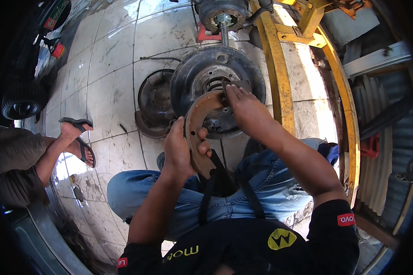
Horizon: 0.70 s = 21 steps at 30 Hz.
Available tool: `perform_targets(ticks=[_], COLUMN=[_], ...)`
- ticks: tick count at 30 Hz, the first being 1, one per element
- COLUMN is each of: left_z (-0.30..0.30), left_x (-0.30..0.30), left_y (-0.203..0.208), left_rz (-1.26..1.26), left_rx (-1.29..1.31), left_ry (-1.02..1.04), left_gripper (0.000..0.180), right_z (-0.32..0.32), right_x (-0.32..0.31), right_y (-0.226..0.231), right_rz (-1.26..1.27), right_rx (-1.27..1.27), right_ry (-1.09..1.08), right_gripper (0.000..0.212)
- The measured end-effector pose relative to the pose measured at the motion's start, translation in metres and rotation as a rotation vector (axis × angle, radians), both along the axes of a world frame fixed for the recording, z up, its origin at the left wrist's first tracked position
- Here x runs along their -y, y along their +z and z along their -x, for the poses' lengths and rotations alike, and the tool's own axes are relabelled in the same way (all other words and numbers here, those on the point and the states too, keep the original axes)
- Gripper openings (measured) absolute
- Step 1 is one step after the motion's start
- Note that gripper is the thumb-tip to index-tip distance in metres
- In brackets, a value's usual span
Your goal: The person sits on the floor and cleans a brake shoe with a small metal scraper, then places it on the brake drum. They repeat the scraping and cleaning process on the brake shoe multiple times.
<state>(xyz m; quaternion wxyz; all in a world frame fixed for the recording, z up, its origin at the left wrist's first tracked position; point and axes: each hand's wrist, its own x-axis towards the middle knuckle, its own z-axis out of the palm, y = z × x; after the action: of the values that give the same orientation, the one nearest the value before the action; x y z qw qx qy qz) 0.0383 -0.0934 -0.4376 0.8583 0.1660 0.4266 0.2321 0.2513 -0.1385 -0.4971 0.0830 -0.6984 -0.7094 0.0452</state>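
My left hand (pixel 178 149) grips a curved brown brake shoe (pixel 195 121) by its middle, with the thumb on the outer edge and the fingers wrapped through from the inner side. The shoe stands tilted above my lap, its lining face turned up. At its upper end my right hand (pixel 243 104) presses a dark brown flat piece, which looks like folded sandpaper (pixel 244 85), against the lining. Right behind the shoe lies a large black wheel hub assembly (pixel 183 64) with a coil spring in its middle. How far the sheet extends under my fingers is hidden.
A black round backing plate (pixel 157 98) lies left of the hub on dirty tiles (pixel 110 87). A yellow metal frame (pixel 280 78) stands at the right. Another person's sandalled foot (pixel 80 146) is at left. An axle end (pixel 222 23) sits at the top, by a red stand (pixel 207 34).
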Motion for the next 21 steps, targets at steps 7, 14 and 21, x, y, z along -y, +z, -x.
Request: perform_targets(ticks=[7,14,21], left_z=[0.002,0.001,-0.002], left_x=[-0.001,-0.005,-0.013], left_y=[-0.001,0.009,0.003], left_rz=[-0.033,-0.135,-0.108], left_rx=[0.001,-0.029,-0.036], left_ry=[-0.017,-0.023,-0.003], left_gripper=[0.044,0.046,0.045], right_z=[-0.002,-0.014,-0.005], right_x=[-0.001,-0.005,-0.011], right_y=[0.017,0.031,0.003], right_rz=[0.043,-0.017,-0.023], right_rx=[-0.042,-0.074,-0.034], right_ry=[0.004,-0.053,-0.073], right_gripper=[0.051,0.051,0.051])
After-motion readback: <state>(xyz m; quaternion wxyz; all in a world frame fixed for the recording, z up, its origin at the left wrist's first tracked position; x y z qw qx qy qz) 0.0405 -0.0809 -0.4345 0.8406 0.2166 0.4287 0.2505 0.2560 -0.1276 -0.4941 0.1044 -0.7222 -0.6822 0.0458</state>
